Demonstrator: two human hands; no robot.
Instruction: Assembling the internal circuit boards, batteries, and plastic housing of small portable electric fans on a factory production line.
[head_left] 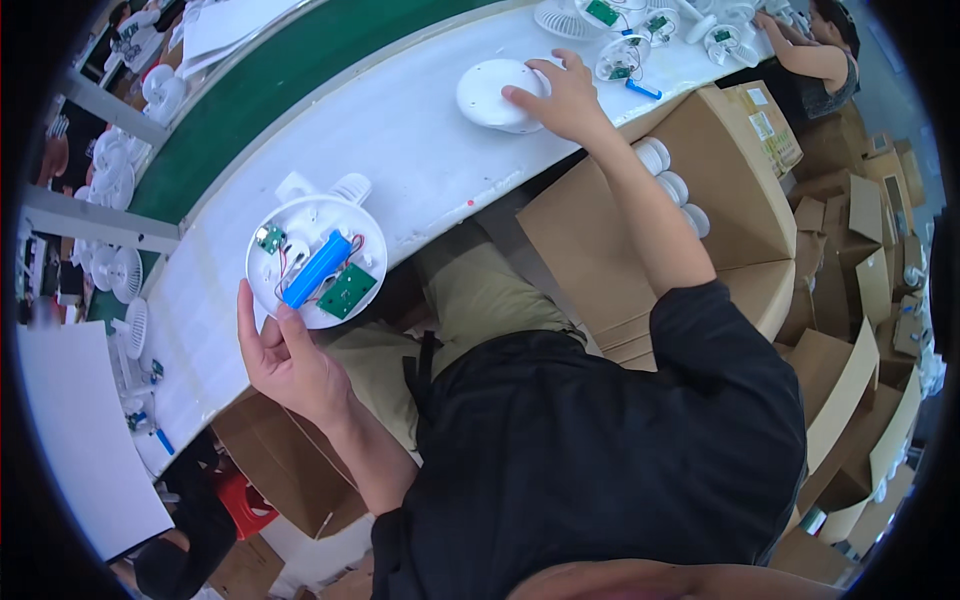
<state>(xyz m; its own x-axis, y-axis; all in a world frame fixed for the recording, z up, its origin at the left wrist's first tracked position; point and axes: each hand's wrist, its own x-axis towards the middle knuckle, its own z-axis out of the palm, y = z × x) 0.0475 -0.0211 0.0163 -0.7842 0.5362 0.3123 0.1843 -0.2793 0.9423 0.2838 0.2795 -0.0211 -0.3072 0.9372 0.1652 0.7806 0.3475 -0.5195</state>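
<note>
My left hand (300,378) grips a white round fan base (312,214) by its near rim, with the open side facing up. Inside the base lie a blue cylindrical battery (318,270), a green circuit board (347,291) and a smaller green board (270,238), joined by thin red and dark wires. White parts stick out past its far rim. Farther right, my right hand (572,100) holds a white round cover (490,95) at its right side, thumb on top and index finger at the edge. The cover is over the white worktable; its underside is hidden.
Several white fan assemblies with boards (625,55) stand on the worktable (420,170) at the far right, near another person (815,60). A green conveyor belt (190,165) runs behind. An open cardboard box (590,260) holding white round parts (672,187) stands right of my legs.
</note>
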